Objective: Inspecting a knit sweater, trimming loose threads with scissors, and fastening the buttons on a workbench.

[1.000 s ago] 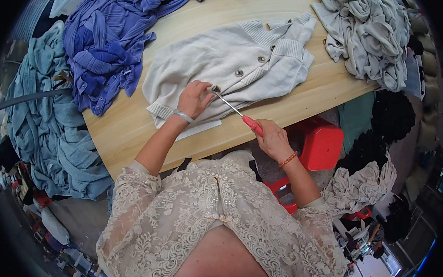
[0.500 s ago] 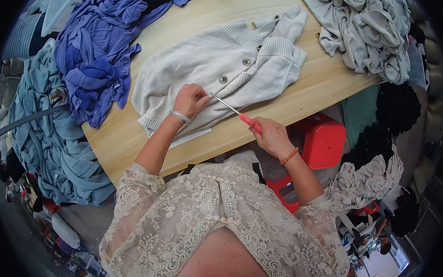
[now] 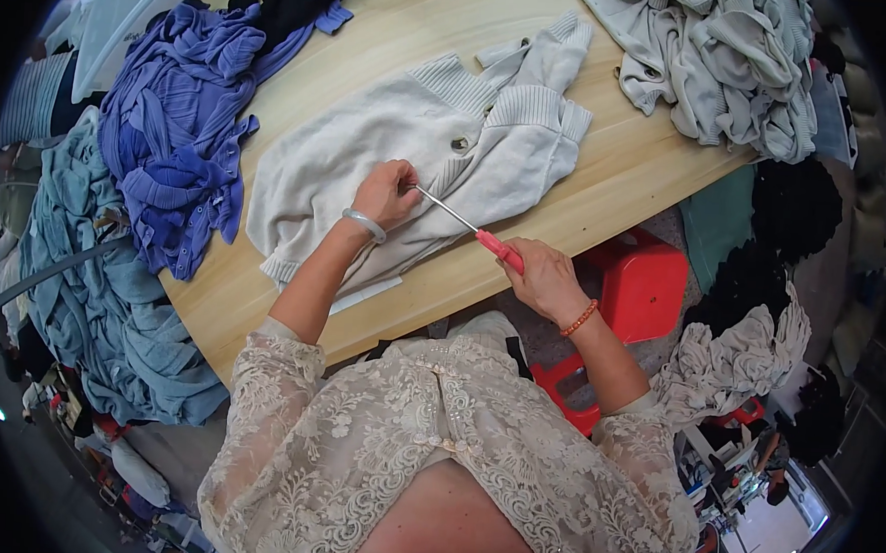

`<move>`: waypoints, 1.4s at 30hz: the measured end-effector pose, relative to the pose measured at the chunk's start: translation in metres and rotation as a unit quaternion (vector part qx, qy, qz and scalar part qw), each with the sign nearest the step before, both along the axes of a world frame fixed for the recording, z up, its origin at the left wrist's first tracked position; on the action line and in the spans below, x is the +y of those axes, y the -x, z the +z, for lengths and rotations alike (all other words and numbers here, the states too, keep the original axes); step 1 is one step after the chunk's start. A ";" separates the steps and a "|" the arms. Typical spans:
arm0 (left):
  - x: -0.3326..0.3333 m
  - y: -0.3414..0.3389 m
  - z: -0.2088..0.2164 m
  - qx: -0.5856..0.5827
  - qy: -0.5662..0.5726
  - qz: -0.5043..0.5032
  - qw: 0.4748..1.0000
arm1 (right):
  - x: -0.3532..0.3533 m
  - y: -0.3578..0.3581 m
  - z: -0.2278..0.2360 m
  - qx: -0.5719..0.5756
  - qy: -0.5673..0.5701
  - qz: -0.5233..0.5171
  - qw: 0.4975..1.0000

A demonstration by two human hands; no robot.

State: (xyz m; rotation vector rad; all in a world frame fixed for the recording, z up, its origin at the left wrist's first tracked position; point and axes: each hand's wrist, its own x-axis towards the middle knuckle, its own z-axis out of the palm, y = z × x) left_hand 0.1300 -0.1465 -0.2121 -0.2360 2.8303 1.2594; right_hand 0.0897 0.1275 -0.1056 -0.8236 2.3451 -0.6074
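Note:
A cream knit cardigan [image 3: 340,136] with ribbed edges and a dark button [image 3: 459,144] lies on the wooden table in front of me. My left hand [image 3: 389,194] is closed in a pinch on the cardigan's front edge. In my right hand [image 3: 548,280] is a tool with a red handle [image 3: 500,249] and a thin metal shaft [image 3: 446,210]. The shaft's tip reaches the fabric right beside my left fingertips. What exactly lies between those fingertips is hidden.
Purple garments [image 3: 175,132] are heaped at the table's left, with blue-grey knits [image 3: 111,309] beyond its edge. A cream knit pile [image 3: 725,66] sits at the far right. Beside the table's near edge stands a red stool [image 3: 643,287]. Black fabric [image 3: 797,215] hangs further right.
The cardigan's front edge has been drawn toward me and to the left. My left hand has moved slightly up and right against the fabric, and one button that was visible is now hidden.

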 end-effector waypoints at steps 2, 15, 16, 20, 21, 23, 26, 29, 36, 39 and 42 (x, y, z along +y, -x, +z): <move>0.002 0.014 0.008 0.063 0.110 -0.002 0.992 | 0.005 0.003 -0.008 0.025 0.024 -0.012 0.999; 0.022 0.071 -0.026 0.009 -0.121 0.044 0.992 | 0.026 0.031 0.009 0.009 -0.083 -0.062 0.995; 0.014 0.070 -0.042 0.010 -0.187 0.048 0.981 | 0.024 0.032 0.009 0.007 -0.080 -0.062 0.995; -0.020 0.071 -0.051 -0.028 -0.448 0.154 0.880 | 0.015 0.041 0.008 0.009 -0.044 -0.046 0.998; -0.023 0.068 -0.048 -0.030 -0.445 0.166 0.879 | 0.013 0.043 0.008 0.010 -0.023 -0.060 0.998; -0.018 0.071 -0.042 -0.011 -0.174 0.150 0.973 | 0.013 0.048 0.005 0.031 -0.007 -0.058 0.998; 0.009 0.098 -0.001 0.178 0.129 0.096 0.971 | 0.021 0.050 -0.008 0.059 0.013 -0.054 0.997; 0.012 0.127 -0.016 0.167 0.039 0.137 0.976 | 0.015 0.053 -0.014 0.062 0.023 -0.052 0.996; 0.018 0.149 -0.035 0.031 0.077 0.064 0.995 | 0.010 0.072 -0.005 0.039 -0.030 -0.090 0.995; 0.020 0.144 -0.029 -0.007 -0.005 0.073 0.997 | 0.008 0.079 -0.001 0.015 -0.095 -0.069 0.993; 0.019 0.129 -0.024 -0.045 -0.052 0.074 0.995 | 0.006 0.082 -0.011 0.019 -0.099 -0.032 0.994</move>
